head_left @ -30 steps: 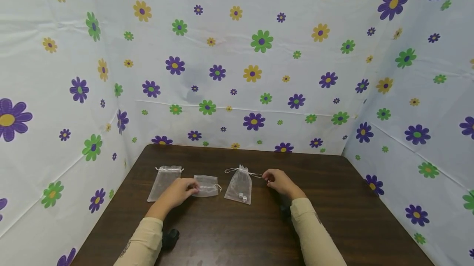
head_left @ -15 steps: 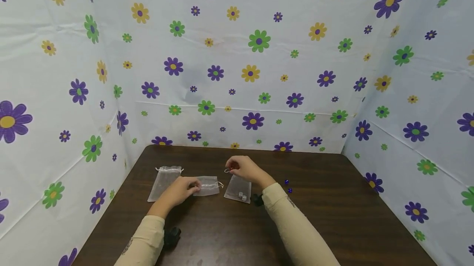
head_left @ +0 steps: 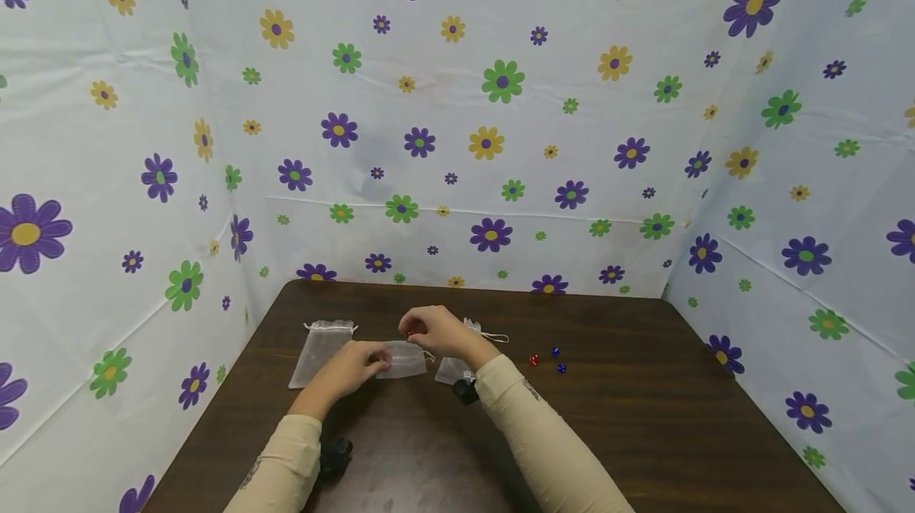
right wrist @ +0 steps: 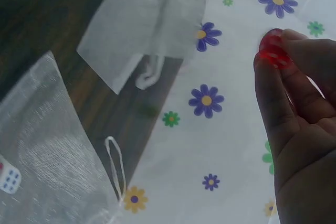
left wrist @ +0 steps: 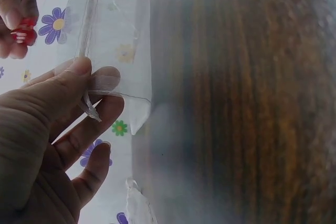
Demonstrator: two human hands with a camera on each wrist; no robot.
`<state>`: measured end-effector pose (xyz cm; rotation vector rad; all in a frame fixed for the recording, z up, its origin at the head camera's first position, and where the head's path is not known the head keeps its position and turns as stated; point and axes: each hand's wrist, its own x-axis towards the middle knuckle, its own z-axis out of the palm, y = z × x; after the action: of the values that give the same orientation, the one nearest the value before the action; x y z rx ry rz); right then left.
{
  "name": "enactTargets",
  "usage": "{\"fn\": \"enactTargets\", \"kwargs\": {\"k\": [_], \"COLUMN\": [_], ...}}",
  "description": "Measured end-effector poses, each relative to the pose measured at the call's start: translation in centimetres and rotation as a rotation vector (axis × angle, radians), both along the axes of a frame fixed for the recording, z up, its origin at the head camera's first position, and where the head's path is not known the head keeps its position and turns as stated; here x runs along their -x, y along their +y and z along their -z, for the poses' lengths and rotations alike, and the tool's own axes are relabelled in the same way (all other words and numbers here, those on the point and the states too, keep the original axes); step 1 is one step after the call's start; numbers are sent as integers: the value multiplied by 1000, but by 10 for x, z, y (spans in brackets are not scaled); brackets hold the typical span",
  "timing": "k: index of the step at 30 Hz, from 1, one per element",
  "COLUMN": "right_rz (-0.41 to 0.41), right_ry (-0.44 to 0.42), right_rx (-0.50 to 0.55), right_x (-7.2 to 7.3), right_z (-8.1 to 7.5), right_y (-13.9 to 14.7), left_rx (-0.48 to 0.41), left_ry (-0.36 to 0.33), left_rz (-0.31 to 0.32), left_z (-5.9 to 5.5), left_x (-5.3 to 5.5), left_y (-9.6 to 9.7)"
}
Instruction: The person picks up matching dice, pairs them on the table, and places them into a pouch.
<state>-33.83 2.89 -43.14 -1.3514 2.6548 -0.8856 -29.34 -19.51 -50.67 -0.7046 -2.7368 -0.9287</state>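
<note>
My left hand (head_left: 352, 368) pinches a small sheer white drawstring bag (head_left: 406, 360) near its corded end, thumb over the fabric. In the left wrist view the bag (left wrist: 128, 30) hangs flat, and its cord end sticks out below the thumb. My right hand (head_left: 442, 333) is raised close beside it, pinching a translucent red die (right wrist: 274, 49) with white pips between thumb and fingertips. Behind the right wrist lies a second sheer bag (head_left: 449, 371), partly hidden, with white dice (right wrist: 9, 177) inside. Another red die (head_left: 534, 360) rests on the table to the right.
A third sheer drawstring bag (head_left: 322, 348) lies flat at the left of the dark wooden table (head_left: 643, 418). Two blue dice (head_left: 558, 360) sit right of the loose red die. Flower-printed cloth (head_left: 457, 100) hangs around the table's back and sides.
My right hand has swung left from the table's right part, past the bag with white dice, to the held bag. Blue dice and a red die now show where it was. My left hand stays put.
</note>
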Motion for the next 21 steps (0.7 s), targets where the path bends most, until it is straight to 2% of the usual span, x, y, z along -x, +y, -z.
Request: {"fn": "enactTargets", "kwargs": {"k": [5,12,17,21], "right_rz": [32,48,75,104], "right_ry": [-26,-16,-55,-54], "right_rx": [-30,-3,22,21], "right_x": [-4,-1,1,4], "right_z": [2,4,9,13], "right_y": [-2,4,15,31], "left_rx": [-4,-9,-14,-9], "left_ry": [10,21,13,16], "left_rz": [4,-10,-16,-19], "left_z": [2,4,5,7], "left_x": [-1,-1,0,0], "left_y": [0,-3,-4,-5]}}
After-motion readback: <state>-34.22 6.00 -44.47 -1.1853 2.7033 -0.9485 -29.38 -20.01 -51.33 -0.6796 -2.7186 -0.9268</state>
